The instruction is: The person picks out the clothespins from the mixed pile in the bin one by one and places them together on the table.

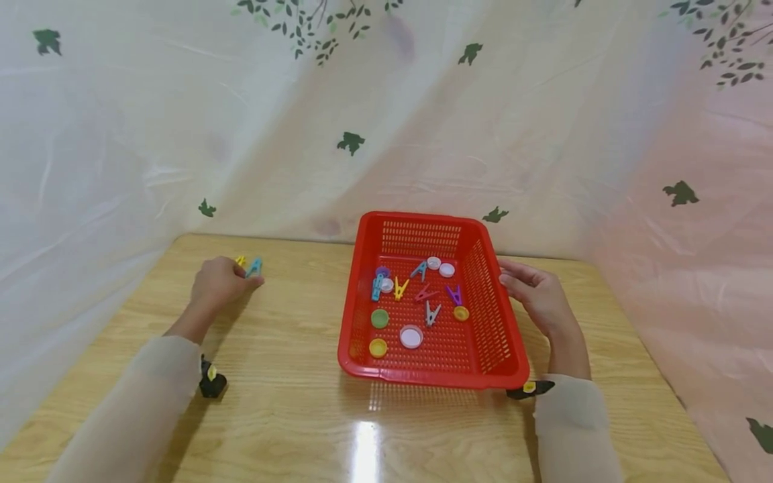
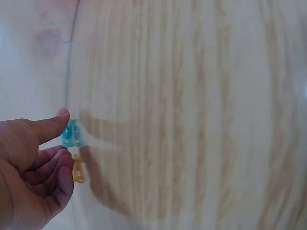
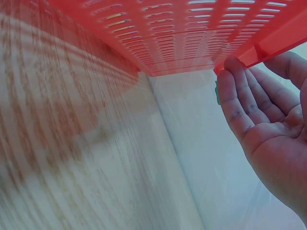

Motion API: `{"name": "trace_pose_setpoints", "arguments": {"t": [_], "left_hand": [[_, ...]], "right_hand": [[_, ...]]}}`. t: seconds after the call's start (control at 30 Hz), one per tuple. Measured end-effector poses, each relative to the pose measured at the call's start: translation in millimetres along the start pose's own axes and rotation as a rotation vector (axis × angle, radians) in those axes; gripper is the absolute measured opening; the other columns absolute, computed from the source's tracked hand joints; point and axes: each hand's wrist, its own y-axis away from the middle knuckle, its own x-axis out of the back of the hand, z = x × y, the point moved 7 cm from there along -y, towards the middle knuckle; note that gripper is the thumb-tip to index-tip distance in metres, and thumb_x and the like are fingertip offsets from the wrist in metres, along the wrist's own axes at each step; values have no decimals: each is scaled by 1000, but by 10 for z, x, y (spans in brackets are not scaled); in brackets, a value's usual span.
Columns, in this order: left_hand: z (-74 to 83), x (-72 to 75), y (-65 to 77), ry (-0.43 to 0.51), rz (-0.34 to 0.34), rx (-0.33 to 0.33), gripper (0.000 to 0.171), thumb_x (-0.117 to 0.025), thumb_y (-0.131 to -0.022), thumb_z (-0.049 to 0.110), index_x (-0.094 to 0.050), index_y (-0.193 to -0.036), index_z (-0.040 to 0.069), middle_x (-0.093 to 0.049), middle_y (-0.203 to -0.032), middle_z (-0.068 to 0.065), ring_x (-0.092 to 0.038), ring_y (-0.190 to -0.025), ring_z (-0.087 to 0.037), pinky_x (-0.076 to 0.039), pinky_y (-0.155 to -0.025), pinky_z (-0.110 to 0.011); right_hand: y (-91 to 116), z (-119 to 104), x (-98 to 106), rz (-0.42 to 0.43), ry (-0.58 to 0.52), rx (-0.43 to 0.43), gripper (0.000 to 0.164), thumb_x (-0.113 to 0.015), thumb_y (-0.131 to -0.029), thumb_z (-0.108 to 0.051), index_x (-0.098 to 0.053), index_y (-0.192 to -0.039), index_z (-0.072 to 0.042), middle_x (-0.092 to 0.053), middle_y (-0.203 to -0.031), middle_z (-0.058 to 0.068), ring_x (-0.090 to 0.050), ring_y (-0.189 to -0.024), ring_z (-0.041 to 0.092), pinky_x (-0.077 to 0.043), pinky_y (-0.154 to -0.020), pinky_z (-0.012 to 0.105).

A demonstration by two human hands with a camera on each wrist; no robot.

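At the back left of the table, my left hand [image 1: 220, 285] has its thumb and fingertips at a blue clothespin [image 1: 254, 267], pinching it between them. Right beside these fingers is a yellow clothespin [image 2: 78, 168]. My right hand [image 1: 540, 298] holds the right rim of a red plastic basket [image 1: 355, 295], its fingers under the edge as the right wrist view shows. Inside the basket lie several clothespins, among them a yellow one [image 1: 400, 288], a purple one [image 1: 454, 294] and a grey one [image 1: 431, 313]. Several bottle caps are scattered among them, including a green cap [image 1: 380, 318].
The wooden table [image 1: 290, 402] runs back to a pale cloth [image 1: 272, 147] with leaf prints, which also hangs along both sides. More caps, such as a pink-rimmed white one [image 1: 411, 337] and a yellow one [image 1: 378, 348], lie near the basket's front wall.
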Motion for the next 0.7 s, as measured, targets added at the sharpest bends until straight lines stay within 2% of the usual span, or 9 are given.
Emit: {"name": "trace_pose_setpoints", "arguments": {"t": [0.1, 0.2, 0.43, 0.7], "left_hand": [[15, 27, -12, 0, 7, -49, 58, -76, -91, 44, -71, -107, -11, -70, -107, -31, -67, -88, -43, -55, -72, -52], [48, 68, -36, 5, 8, -92, 59, -75, -93, 42, -69, -114, -12, -68, -113, -33, -65, -99, -49, -54, -80, -57], [218, 204, -78, 33, -14, -123, 60, -70, -96, 48, -68, -119, -7, -66, -117, -31, -63, -105, -46, -52, -85, -57], [632, 354, -137, 21, -3, -215, 57, -71, -95, 47, -69, -120, -4, -71, -109, -23, -65, -97, -38, -52, -84, -55]], "right_hand": [[0, -3, -5, 9, 4, -10, 55, -69, -98, -37, -58, -146, -11, -68, -133, 1, -68, -112, 13, -54, -91, 22], [-2, -12, -11, 6, 15, -5, 55, -68, -98, -37, -58, -146, -11, -68, -134, 1, -68, -113, 14, -53, -91, 21], [-7, 3, -17, 9, 4, -4, 55, -69, -98, -38, -59, -145, -12, -69, -132, 1, -68, -113, 15, -54, -92, 24], [9, 12, 0, 18, 29, -14, 56, -68, -98, -41, -59, -146, -14, -68, -134, 2, -67, -114, 15, -53, -93, 23]]}}
